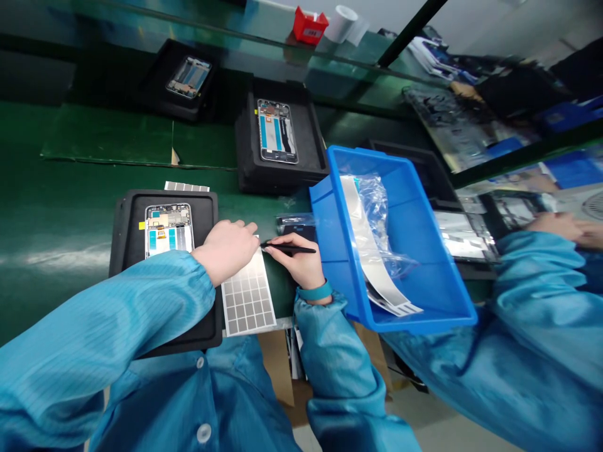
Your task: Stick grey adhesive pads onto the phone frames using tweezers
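My left hand (230, 248) is over the upper part of a sheet of grey rectangular stickers (248, 298), its fingers curled down and gripping the sheet. The thumb is hidden beneath the hand. My right hand (301, 260) pinches slim black tweezers (294, 249), whose tip meets the sheet's upper right edge beside my left fingertips. Under my left forearm lies an opened phone (168, 229) in a black foam tray (207, 210), its lower part covered by the sleeve. Another sticker sheet (187, 186) pokes out behind that tray.
A blue bin (414, 232) with plastic wrap and white strips stands right of my right hand. Farther back, stacked black trays (308, 144) hold another opened phone (277, 130), with one more phone (189, 77) at back left. A co-worker's blue sleeve (537, 282) reaches in at right.
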`<move>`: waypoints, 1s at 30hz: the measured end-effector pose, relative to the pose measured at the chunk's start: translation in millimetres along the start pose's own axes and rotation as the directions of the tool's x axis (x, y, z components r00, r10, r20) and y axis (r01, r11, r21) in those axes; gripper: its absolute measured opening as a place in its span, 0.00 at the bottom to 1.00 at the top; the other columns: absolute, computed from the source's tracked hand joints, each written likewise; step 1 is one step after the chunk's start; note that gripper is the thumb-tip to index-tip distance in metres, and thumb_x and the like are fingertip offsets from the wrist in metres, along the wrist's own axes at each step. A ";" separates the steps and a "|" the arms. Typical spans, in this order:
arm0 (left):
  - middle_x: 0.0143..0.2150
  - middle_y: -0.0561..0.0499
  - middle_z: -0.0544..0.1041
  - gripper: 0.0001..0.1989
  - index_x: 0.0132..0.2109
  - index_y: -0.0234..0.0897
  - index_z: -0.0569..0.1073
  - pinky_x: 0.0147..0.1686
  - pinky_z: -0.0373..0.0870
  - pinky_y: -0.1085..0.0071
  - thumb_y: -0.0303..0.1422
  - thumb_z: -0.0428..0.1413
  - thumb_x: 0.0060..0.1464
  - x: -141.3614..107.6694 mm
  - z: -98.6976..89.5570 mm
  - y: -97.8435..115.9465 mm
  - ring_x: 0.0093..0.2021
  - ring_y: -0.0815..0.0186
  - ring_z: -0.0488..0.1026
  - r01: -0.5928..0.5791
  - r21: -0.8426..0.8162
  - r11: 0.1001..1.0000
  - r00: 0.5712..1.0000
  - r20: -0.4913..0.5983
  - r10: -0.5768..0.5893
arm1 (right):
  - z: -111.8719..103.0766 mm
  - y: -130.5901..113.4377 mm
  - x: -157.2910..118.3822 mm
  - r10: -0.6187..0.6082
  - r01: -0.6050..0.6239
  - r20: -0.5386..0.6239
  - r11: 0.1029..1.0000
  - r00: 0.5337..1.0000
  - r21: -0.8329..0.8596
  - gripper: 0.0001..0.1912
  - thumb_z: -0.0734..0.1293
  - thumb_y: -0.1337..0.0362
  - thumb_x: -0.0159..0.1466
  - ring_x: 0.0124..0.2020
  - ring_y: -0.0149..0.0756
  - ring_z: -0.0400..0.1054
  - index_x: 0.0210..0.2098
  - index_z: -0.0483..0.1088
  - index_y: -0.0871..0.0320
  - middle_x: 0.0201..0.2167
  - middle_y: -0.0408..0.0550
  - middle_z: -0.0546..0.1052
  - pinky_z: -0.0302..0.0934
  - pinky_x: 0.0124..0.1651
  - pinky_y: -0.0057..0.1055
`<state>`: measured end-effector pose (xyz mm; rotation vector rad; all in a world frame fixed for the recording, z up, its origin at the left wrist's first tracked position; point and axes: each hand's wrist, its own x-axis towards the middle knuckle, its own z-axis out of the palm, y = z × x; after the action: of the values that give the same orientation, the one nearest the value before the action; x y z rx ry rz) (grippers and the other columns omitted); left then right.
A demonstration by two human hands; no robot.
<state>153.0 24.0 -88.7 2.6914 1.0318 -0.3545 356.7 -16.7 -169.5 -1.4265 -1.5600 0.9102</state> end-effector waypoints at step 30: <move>0.51 0.41 0.77 0.23 0.55 0.34 0.75 0.49 0.67 0.62 0.32 0.65 0.51 -18.7 -23.1 -18.0 0.53 0.52 0.73 -0.015 -0.155 0.988 0.997 -0.081 0.003 | -15.5 -52.3 -15.1 -0.085 0.094 -0.154 0.994 0.984 0.051 0.08 0.79 0.61 0.54 0.35 0.42 0.79 0.31 0.79 0.52 0.32 0.46 0.84 0.76 0.41 0.40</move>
<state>130.6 32.4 -63.6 2.5885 1.0235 -0.1576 350.0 -37.1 -117.1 -1.3412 -1.4605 0.7701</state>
